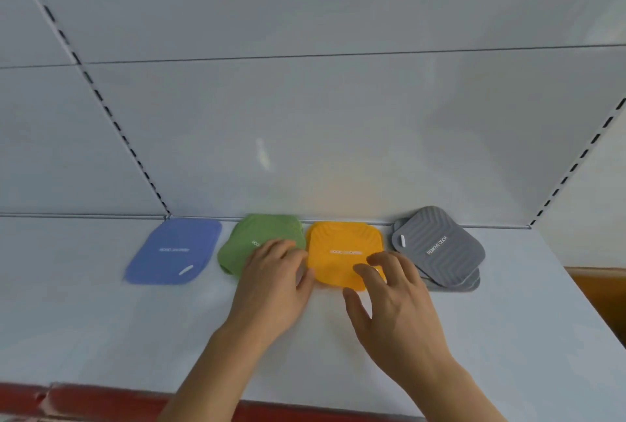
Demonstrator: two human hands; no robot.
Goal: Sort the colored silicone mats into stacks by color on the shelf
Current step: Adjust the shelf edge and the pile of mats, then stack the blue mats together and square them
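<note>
The orange stack (342, 252) is seen at mid-shelf against the back wall, squarish, directly far of both hands. Its near right corner is overlapped by the right hand (393, 299), fingers spread and loosely bent, nothing gripped. The left hand (274, 282) is laid flat across the green stack (261, 242) just left. The grey stack (440, 248), fanned unevenly, crowds the right; the blue stack (176, 252) lies farther left on the shelf (135, 337).
</note>
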